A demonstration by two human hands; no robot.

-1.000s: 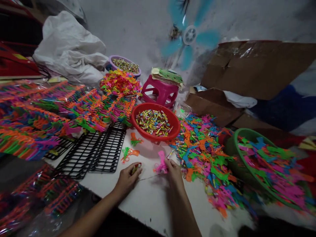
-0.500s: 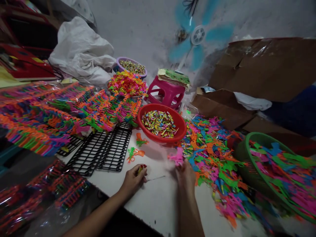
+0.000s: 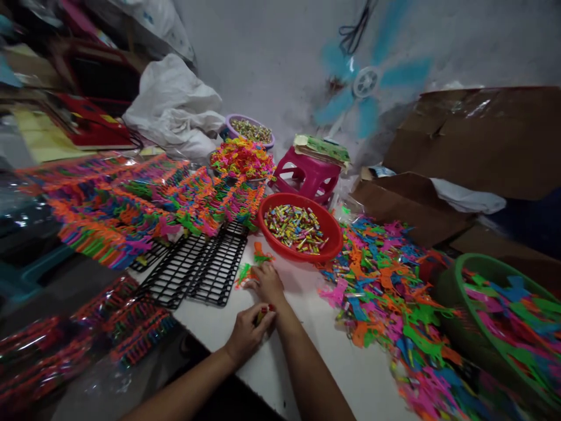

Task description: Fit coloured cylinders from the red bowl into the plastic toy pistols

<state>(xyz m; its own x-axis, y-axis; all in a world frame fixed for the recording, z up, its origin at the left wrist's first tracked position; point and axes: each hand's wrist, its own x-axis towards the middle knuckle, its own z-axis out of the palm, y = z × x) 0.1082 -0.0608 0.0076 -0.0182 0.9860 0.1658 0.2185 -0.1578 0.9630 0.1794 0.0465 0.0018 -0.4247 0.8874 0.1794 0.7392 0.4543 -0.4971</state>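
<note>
My left hand (image 3: pixel 249 334) rests on the white table (image 3: pixel 350 374), closed round a small green and red tube (image 3: pixel 263 314). My right hand (image 3: pixel 266 283) has crossed over it to the left, and its fingers lie spread on a green and orange plastic toy piece (image 3: pixel 242 275). Another orange and green piece (image 3: pixel 262 255) sits just beyond. A red bowl (image 3: pixel 298 257) of small coloured tubes stands behind my hands. To the right spreads a heap of loose bright plastic toy pieces (image 3: pixel 381 280).
Black wire racks (image 3: pixel 201 269) lie left of my hands, with rows of bagged coloured toys (image 3: pixel 109 216) behind them. A green basket (image 3: pixel 482 258) of toys stands far right. At the back are a pink stool (image 3: pixel 307 172), a purple bowl (image 3: pixel 249 117), a spinning fan (image 3: pixel 366 82) and cardboard boxes (image 3: pixel 460 134).
My right hand let go of the pink toy near the heap and swung left across my left hand to the green and orange piece. The camera turned slightly left.
</note>
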